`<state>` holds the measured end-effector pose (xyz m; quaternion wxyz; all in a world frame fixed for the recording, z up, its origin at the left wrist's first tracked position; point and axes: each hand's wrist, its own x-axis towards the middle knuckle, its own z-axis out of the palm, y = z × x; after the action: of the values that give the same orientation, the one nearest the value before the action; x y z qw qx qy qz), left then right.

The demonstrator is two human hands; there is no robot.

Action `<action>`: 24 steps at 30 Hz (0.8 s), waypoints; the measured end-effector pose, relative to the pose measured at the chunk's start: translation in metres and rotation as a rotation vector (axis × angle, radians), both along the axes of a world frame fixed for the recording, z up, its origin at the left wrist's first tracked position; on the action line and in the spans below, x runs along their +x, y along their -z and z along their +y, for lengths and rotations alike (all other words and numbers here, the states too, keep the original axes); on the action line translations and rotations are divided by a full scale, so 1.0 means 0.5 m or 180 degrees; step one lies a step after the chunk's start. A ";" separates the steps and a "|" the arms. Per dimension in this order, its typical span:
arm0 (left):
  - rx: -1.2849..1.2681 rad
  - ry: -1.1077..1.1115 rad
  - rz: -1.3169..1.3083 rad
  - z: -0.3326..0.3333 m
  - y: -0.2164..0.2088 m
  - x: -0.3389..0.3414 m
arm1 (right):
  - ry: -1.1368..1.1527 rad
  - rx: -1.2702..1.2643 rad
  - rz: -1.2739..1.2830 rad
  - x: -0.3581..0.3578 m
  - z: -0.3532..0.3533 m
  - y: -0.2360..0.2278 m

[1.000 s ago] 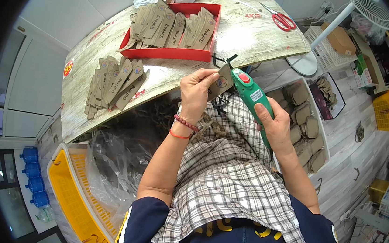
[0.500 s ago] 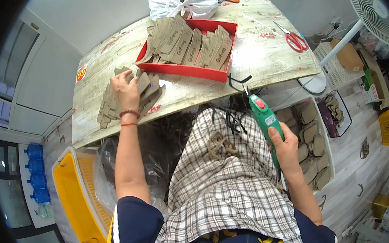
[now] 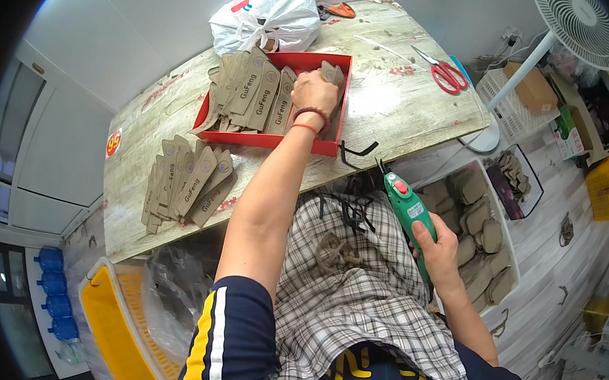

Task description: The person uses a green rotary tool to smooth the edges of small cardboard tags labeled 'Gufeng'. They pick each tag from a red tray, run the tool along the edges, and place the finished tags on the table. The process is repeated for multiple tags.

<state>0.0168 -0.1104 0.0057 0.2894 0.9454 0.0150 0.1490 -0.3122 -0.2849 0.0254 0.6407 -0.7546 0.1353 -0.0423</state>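
Note:
My left hand (image 3: 315, 94) reaches into the red box (image 3: 250, 141). Its fingers are curled down among the flat tan strap-shaped pieces (image 3: 328, 69) at the box's right end; the fingertips are hidden. More such pieces (image 3: 258, 101), printed with dark letters, stand fanned in the left part. A loose fanned pile of the same pieces (image 3: 191, 186) lies on the table in front of the box. In my right hand (image 3: 439, 254) is a green hand-held power tool (image 3: 412, 215) with a red button, its forked metal tip pointing at the table's front edge.
Beyond the box sits a tied white plastic bag (image 3: 266, 21). Red-handled scissors (image 3: 444, 73) lie at the table's far right. Bent black strips (image 3: 358, 151) hang by the box corner. A bin of tan pads (image 3: 477, 221) stands right, a yellow crate (image 3: 119, 326) left, and a fan (image 3: 584, 26) far right.
My left hand has left the loose pile and moved right into the box, onto the pieces there. The right hand still holds the green tool. The whole view has shifted slightly.

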 end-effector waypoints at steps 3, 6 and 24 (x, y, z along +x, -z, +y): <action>-0.2021 0.0228 -0.0495 0.039 -0.036 -0.047 | 0.0018 0.0002 -0.0133 0.009 -0.002 -0.003; -0.3844 0.0598 -0.0473 0.049 -0.083 -0.138 | 0.0027 0.0016 -0.0280 0.025 0.012 -0.021; -0.5682 0.0605 0.0513 -0.047 -0.059 -0.411 | 0.0090 -0.0074 -0.0345 -0.006 0.026 -0.042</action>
<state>-0.1885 -0.1338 0.0350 0.9250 0.3738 0.0672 -0.0093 -0.3149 -0.2720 0.0462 0.6377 -0.7565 0.1105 -0.0937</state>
